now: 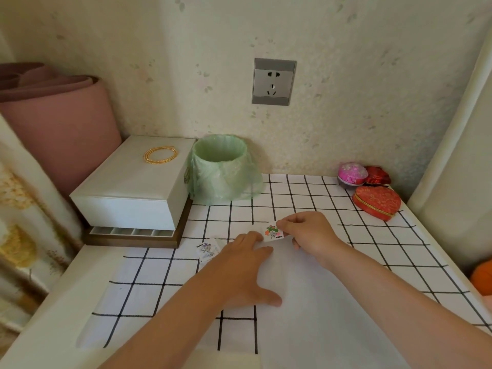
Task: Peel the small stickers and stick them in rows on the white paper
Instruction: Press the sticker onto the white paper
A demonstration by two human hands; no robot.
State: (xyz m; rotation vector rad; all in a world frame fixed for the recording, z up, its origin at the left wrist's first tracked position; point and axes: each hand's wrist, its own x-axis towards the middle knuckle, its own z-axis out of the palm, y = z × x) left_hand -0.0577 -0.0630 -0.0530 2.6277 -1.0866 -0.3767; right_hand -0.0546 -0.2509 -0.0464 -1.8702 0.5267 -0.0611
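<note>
A white paper (319,302) lies on the checked tablecloth (165,283) in front of me. My left hand (245,270) lies flat on the paper's left part, fingers spread and pointing away from me. My right hand (306,230) pinches a small colourful sticker (273,231) at its right edge, holding it at the paper's far edge just beyond my left fingertips. A second small sticker (209,249) with a purple drawing lies on the cloth left of my left hand.
A white box (133,187) with gold bangles (160,155) on top stands at the back left. Beside it is a green-lined bin (222,169). Red heart-shaped boxes (376,202) and a pink tin (351,175) sit at the back right. A wall socket (273,81) is above.
</note>
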